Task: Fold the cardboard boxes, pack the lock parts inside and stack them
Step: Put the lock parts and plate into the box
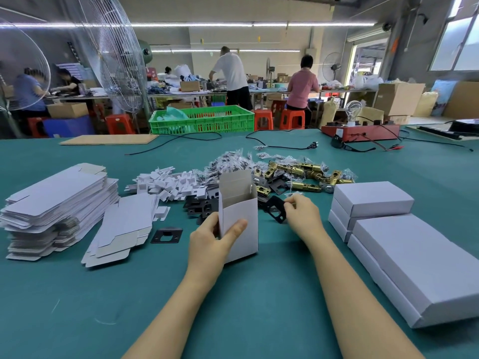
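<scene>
left hand (211, 240) fingers grip upright box (239, 216) | right hand (302, 215) fingers pinch black plate (275, 209)

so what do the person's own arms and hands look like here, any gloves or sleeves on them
Both arms are bare from the bottom edge of the frame up to the wrists, with no sleeve in view. The left hand and the right hand wear no gloves. No rings, watch, bracelet or wrist strap show on either one, and there are no markings or tape on them. The fingernails look short and unpainted.
</scene>
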`<state>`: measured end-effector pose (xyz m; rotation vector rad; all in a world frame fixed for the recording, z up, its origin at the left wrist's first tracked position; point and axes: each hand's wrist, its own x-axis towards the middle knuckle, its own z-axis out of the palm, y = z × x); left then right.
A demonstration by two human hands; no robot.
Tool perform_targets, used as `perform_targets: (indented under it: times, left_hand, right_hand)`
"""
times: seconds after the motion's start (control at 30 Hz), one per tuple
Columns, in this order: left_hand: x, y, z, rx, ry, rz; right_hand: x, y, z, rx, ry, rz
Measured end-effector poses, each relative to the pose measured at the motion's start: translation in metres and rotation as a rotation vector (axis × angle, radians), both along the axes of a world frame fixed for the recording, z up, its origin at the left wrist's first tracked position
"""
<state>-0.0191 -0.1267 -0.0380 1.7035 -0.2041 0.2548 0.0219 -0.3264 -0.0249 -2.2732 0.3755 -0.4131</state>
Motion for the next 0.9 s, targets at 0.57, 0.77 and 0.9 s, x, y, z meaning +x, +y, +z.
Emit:
perform_targets:
  times: [0.57,0.77,0.9]
  left_hand:
    - [0.006,0.002,-0.001,-0.196,0.099,-0.121]
    - [0.003,0.001,0.002,-0.198,0.103,-0.266]
    - [0.005,0.001,0.001,-0.218,0.098,-0.284]
  right_hand:
    - [-0.057,0.022,0.126,0.086,-0.429,0.397]
    - [-0.064,0.037,0.131,-0.079,-0.319,0.566]
    - [-0.065,0.041,0.130,-0.198,-0.248,0.648]
